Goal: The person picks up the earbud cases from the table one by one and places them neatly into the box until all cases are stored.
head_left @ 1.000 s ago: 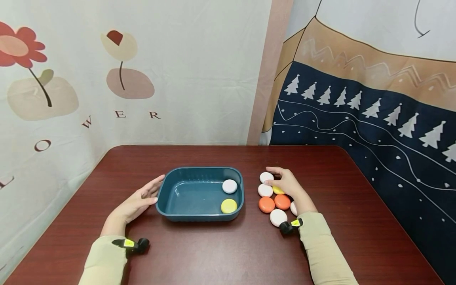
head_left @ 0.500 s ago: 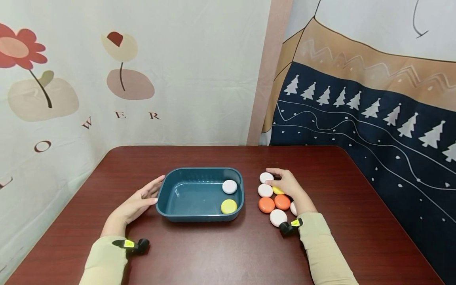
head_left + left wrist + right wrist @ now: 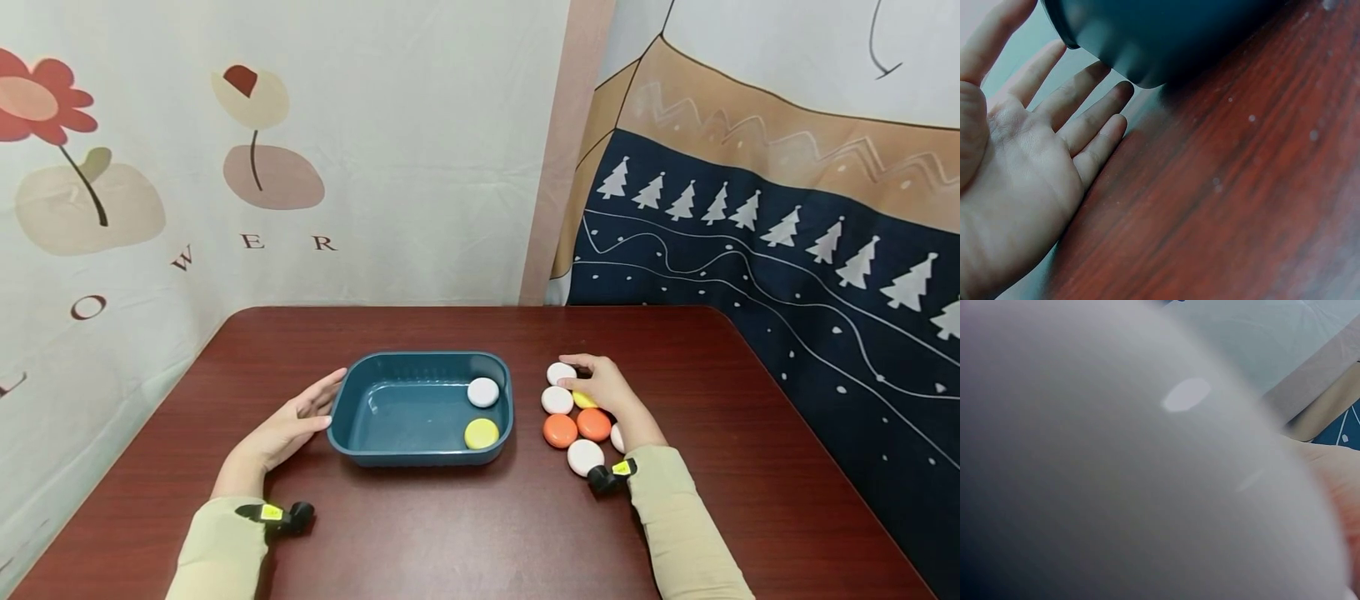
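My left hand (image 3: 279, 431) rests with straight fingers against the left end of a dark teal tray (image 3: 420, 458); in the left wrist view the fingertips (image 3: 1124, 89) lie beside the tray's outer wall. Inside the tray's right end are a white disc and a yellow disc (image 3: 482, 433). At the far end of a cluster right of the tray, my right hand (image 3: 609, 390) pinches a glossy white round disc (image 3: 561, 372) between thumb and fingers. A yellow disc (image 3: 586, 400) is partly hidden under that hand.
Around the right hand lie two orange discs, one being the left orange disc (image 3: 560, 431), and several white ones. A white disc (image 3: 586, 457) near the wrist camera likely fills the blurred right wrist view. Printed cloths hang behind the reddish-brown table (image 3: 420, 533).
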{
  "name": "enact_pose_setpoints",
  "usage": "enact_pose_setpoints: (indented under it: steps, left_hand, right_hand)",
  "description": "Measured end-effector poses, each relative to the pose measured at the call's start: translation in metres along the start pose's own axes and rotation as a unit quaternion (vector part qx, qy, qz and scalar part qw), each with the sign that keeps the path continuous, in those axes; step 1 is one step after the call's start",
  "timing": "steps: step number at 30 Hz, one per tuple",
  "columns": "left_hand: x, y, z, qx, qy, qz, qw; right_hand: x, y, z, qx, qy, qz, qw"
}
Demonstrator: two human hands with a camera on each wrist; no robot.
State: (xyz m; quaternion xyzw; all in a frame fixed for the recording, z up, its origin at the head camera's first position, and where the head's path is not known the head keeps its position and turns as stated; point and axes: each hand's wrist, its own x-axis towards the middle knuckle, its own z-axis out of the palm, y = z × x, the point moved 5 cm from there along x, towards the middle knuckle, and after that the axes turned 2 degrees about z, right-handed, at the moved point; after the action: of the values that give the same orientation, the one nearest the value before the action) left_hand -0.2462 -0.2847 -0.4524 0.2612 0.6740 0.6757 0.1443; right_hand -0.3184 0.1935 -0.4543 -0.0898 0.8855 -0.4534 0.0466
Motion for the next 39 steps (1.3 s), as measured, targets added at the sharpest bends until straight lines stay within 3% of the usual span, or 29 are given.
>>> enact_pose_setpoints:
  steps: [15,32,39]
  left_hand:
    - [0.000,0.001,0.000,0.008,0.012,-0.011,0.9998]
    - [0.000,0.000,0.001,-0.006,0.004,-0.001,1.0000]
    - [0.000,0.000,0.000,-0.004,0.003,-0.003,1.0000]
  right_hand:
    - [-0.002,-0.008,-0.002,-0.019,0.023,-0.035,0.9989]
    - [-0.005,-0.015,-0.004,-0.030,0.043,-0.061,0.9968]
    - [-0.006,-0.021,-0.003,-0.021,0.042,-0.051,0.9976]
